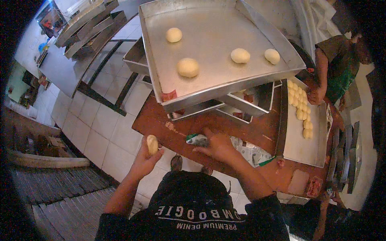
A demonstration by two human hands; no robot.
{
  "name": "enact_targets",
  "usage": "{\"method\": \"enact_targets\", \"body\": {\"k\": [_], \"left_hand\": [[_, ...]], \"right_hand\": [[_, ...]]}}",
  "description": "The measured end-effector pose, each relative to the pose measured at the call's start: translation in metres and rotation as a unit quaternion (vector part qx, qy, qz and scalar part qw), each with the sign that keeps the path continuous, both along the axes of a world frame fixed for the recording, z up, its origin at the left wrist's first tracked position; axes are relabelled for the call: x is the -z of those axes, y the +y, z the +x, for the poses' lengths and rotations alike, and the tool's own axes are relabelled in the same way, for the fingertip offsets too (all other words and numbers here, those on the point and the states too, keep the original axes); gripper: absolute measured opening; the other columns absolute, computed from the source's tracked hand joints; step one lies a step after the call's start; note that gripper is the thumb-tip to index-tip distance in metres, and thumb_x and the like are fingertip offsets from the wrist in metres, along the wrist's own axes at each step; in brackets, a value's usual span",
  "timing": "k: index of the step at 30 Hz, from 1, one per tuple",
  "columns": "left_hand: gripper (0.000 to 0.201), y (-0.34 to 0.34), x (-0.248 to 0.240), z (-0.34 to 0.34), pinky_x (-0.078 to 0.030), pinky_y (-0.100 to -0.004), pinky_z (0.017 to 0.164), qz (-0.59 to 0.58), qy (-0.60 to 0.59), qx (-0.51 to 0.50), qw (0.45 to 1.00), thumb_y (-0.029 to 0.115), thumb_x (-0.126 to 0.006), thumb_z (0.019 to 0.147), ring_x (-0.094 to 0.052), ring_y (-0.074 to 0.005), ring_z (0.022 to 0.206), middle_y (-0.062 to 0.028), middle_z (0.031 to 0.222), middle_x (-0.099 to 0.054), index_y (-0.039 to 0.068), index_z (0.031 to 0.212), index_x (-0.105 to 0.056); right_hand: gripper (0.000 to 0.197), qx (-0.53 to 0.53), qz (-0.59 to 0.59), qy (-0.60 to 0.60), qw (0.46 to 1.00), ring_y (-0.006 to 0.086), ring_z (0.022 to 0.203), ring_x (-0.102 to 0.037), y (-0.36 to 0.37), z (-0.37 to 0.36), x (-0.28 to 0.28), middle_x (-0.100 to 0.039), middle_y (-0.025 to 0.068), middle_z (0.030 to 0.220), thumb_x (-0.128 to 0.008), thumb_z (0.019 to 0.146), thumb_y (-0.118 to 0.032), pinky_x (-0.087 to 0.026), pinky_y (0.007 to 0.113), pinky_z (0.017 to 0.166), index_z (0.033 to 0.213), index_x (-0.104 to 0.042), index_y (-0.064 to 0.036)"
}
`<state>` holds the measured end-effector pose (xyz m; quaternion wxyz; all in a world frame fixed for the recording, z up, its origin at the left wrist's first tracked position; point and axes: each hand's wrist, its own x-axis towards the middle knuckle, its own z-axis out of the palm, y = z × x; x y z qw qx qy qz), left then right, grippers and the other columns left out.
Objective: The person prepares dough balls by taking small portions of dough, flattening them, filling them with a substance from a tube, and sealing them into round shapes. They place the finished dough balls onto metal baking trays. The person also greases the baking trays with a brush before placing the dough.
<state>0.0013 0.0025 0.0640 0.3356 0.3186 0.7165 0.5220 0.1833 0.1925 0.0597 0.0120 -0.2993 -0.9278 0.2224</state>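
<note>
Dough piece (152, 144) points lengthwise away from the body, snug in left hand (144, 161); right hand (221, 145) half-hides some packet (196, 140), can't tell if it's gripped.

four dough balls (188, 68) in upper tray (209, 44); one dough piece (152, 145) in left hand (145, 160); two co-workers (337, 68)

Dim, grainy, with bent, blackened rim.

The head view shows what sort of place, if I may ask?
Probably a bakery: dough balls sit on a metal tray, more trays are stacked beneath it, and the left hand holds a dough piece.
</note>
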Motion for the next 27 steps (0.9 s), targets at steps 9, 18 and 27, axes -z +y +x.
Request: {"method": "enact_targets", "body": {"k": [9, 18, 27], "left_hand": [[0.024, 0.044, 0.035, 0.024, -0.046, -0.0300, 0.074, 0.034, 0.094, 0.036, 0.994, 0.016, -0.058, 0.085, -0.058, -0.0201, 0.083, -0.0130, 0.091, -0.060, -0.001, 0.101, -0.056], [0.031, 0.077, 0.031, 0.066, -0.046, -0.0271, 0.077, 0.025, -0.345, 0.014, 0.938, 0.026, -0.051, 0.091, -0.059, -0.0142, 0.087, -0.0068, 0.098, -0.061, -0.001, 0.107, -0.056], [0.040, 0.060, 0.042, 0.060, -0.046, -0.0336, 0.086, 0.097, -0.304, 0.072, 0.945, 0.007, -0.056, 0.084, -0.056, -0.0180, 0.101, -0.0073, 0.110, -0.058, 0.005, 0.123, -0.046]], "right_hand": [[0.055, 0.045, -0.308, 0.062, 0.948, 0.0222, 0.091, -0.061, 0.006, 0.027, -0.034, -0.063, 0.0148, 0.101, -0.073, 0.072, -0.029, -0.046, 0.032, 0.081, 0.115, -0.054, 0.0005], [0.051, 0.056, -0.276, 0.162, 0.946, 0.0236, 0.093, -0.060, 0.011, 0.038, -0.017, -0.061, 0.0169, 0.104, -0.066, 0.079, -0.028, -0.046, 0.034, 0.080, 0.118, -0.050, 0.0018], [0.039, 0.044, -0.054, 0.074, 0.995, 0.0400, 0.075, -0.060, -0.006, 0.019, 0.001, -0.062, 0.0221, 0.082, -0.062, 0.080, -0.034, -0.047, 0.046, 0.066, 0.098, -0.054, -0.0006]]}}
